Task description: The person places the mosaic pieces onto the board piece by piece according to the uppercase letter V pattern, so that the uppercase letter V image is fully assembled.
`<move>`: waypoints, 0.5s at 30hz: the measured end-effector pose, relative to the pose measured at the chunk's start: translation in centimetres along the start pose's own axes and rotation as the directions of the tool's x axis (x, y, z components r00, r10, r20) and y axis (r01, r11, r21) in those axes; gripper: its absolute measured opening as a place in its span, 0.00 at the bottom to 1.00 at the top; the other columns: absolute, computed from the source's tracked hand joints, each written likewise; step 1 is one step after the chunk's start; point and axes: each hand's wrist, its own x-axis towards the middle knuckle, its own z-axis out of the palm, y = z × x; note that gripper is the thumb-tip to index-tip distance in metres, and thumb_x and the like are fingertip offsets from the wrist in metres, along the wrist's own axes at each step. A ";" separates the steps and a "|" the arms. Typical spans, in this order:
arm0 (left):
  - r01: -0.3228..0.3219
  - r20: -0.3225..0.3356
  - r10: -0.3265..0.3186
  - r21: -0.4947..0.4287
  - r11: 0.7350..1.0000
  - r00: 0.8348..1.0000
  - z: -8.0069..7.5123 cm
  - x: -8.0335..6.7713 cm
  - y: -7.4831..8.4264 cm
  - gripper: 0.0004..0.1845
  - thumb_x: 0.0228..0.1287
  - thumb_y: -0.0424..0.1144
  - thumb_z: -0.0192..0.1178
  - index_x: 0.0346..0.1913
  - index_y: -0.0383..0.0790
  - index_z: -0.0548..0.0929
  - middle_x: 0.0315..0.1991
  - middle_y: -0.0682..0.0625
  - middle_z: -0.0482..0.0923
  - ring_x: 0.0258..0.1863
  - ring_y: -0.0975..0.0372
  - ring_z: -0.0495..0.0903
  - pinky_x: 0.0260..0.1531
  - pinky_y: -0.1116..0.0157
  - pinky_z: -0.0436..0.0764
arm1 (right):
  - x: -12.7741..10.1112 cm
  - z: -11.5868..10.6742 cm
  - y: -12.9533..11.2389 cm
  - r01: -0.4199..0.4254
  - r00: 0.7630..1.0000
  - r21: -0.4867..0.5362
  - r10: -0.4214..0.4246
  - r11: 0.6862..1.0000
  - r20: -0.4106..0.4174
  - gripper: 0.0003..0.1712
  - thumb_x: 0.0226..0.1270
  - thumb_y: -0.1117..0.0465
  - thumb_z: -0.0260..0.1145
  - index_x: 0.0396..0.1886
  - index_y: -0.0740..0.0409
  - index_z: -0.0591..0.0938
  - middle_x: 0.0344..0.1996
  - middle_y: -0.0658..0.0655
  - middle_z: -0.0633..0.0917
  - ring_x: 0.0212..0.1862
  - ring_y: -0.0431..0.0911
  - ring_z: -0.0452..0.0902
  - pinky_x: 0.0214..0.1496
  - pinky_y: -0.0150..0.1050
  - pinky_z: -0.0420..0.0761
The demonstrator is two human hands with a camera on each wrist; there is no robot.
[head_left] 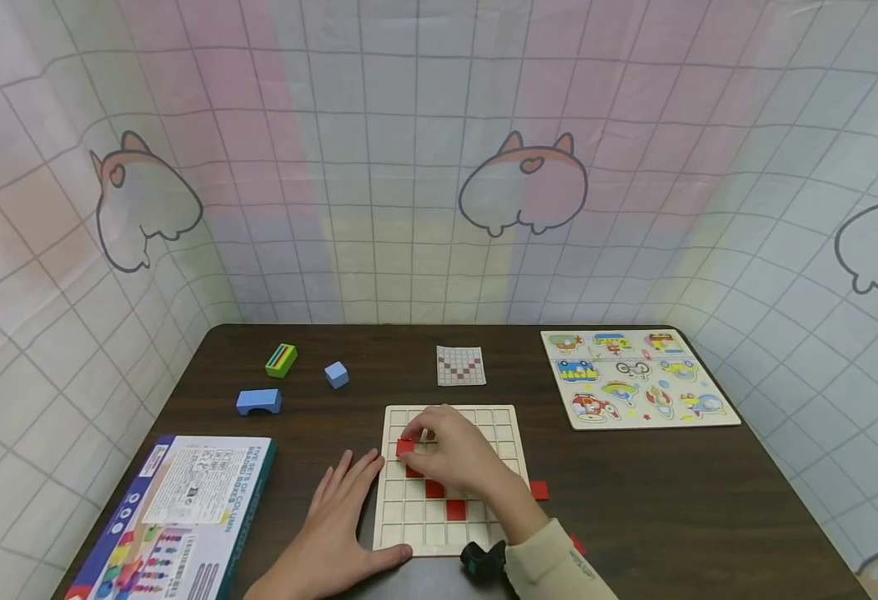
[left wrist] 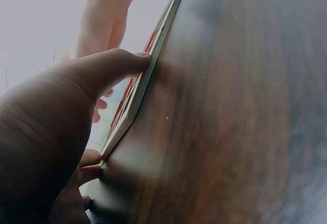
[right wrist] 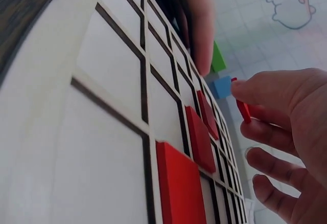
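A cream grid board (head_left: 476, 533) lies on the table. Red square tiles (head_left: 456, 510) sit in some of its cells in a diagonal line. My right hand (head_left: 454, 454) is over the board's left part and pinches a red tile (right wrist: 242, 109) between thumb and fingers; the right wrist view shows this tile tilted, above the grid. Fairly straight fingers of my left hand (head_left: 341, 525) touch the board's left edge, while its thumb (left wrist: 120, 63) rests at the near edge. Beyond the board is a small card (head_left: 461, 367) with a grid pattern of coloured squares.
Loose red tiles (head_left: 539, 490) lie right of the board, partly behind the right forearm. A picture board (head_left: 637, 379) is at the back right. To the left are a blue arch block (head_left: 258, 402), a blue cube (head_left: 337, 375), a green striped block (head_left: 281, 360) and a box (head_left: 176, 517).
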 end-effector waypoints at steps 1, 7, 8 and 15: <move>-0.002 -0.001 0.002 0.002 1.000 1.000 0.0 0.0 0.0 0.70 0.49 0.86 0.71 0.91 0.56 0.58 0.91 0.53 0.55 0.93 0.42 0.41 0.86 0.28 0.44 | 0.1 0.1 -0.1 0.003 1.000 -0.007 -0.003 1.000 -0.002 0.11 0.70 0.49 0.81 0.49 0.43 0.92 0.46 0.43 0.89 0.50 0.45 0.82 0.56 0.41 0.86; -0.012 -0.010 0.012 0.007 1.000 1.000 0.0 0.0 0.0 0.70 0.50 0.86 0.71 0.91 0.56 0.58 0.91 0.53 0.56 0.93 0.42 0.41 0.86 0.28 0.44 | 0.5 0.7 -0.4 0.010 1.000 -0.064 -0.011 0.998 -0.006 0.11 0.70 0.50 0.80 0.48 0.43 0.93 0.46 0.42 0.90 0.49 0.42 0.81 0.53 0.39 0.85; -0.014 -0.011 0.014 0.008 1.000 1.000 0.1 -0.1 -0.1 0.70 0.50 0.86 0.71 0.91 0.56 0.58 0.91 0.53 0.55 0.93 0.42 0.41 0.86 0.28 0.44 | 0.6 0.8 -0.4 0.010 1.000 -0.071 -0.010 0.997 -0.003 0.11 0.70 0.50 0.80 0.48 0.43 0.93 0.46 0.42 0.90 0.48 0.42 0.80 0.52 0.39 0.85; -0.017 -0.016 0.017 0.016 1.000 1.000 0.1 -0.1 -0.1 0.71 0.49 0.87 0.70 0.91 0.55 0.59 0.91 0.52 0.56 0.93 0.42 0.41 0.86 0.28 0.45 | 1.1 1.4 -0.7 -0.003 1.000 -0.098 0.006 0.995 0.027 0.11 0.70 0.50 0.80 0.48 0.46 0.93 0.45 0.43 0.91 0.49 0.41 0.79 0.52 0.39 0.85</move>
